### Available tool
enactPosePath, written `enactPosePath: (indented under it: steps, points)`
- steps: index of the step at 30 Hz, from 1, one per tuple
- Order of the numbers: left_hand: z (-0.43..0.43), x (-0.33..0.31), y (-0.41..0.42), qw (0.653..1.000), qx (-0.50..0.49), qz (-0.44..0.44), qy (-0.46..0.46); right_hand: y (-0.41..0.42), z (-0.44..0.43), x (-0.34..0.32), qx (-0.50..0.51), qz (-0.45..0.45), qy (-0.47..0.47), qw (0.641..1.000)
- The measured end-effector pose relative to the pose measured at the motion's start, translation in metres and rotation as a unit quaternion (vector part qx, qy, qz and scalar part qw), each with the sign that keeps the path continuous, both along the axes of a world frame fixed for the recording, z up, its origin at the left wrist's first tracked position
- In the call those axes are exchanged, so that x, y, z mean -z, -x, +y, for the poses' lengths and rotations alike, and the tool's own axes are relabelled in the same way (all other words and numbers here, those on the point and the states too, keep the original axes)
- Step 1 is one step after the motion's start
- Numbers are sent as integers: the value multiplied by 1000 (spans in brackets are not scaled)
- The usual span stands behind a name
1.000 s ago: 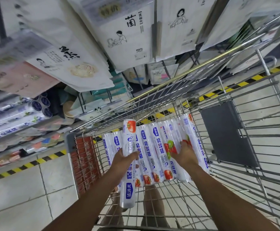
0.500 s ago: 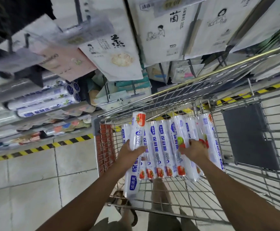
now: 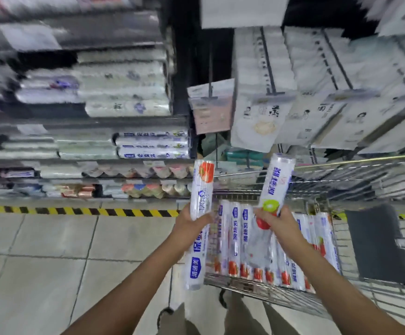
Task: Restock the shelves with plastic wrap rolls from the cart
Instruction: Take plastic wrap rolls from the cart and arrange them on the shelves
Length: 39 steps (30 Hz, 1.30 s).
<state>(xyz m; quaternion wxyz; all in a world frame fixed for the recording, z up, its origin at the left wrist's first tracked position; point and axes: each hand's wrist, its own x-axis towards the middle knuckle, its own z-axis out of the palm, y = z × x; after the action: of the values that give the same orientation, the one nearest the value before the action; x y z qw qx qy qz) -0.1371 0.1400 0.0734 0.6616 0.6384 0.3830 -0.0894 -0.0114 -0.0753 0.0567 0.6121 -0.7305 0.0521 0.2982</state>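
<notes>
Pale square floor tiles [image 3: 51, 250] with dark grout lines cover the lower left. A yellow-and-black hazard stripe [image 3: 76, 211] runs horizontally along their far edge. White printed packs [image 3: 264, 117] hang in rows at upper right. A pink pack [image 3: 212, 112] hangs just left of them. Teal boxes [image 3: 242, 157] sit below, blurred. Khaki trousers [image 3: 240, 317] show at the bottom edge.
</notes>
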Motion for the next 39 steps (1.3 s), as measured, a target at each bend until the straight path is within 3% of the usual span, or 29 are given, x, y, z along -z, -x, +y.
enactPosePath:
  steps: [6, 19, 31, 39]
  points:
    - [91, -57, 112, 994, -69, -82, 0, 88, 113, -73, -17, -26, -87, 996]
    - [252, -135, 352, 951, -240, -149, -126, 268, 339, -225, -217, -42, -238, 946]
    - [367, -156, 370, 924, -291, -175, -177, 286, 464, -254, -269, -35, -274, 923]
    - [488, -191, 324, 915, -282, -193, -214, 234, 574, -267, -292, -185, -188, 919]
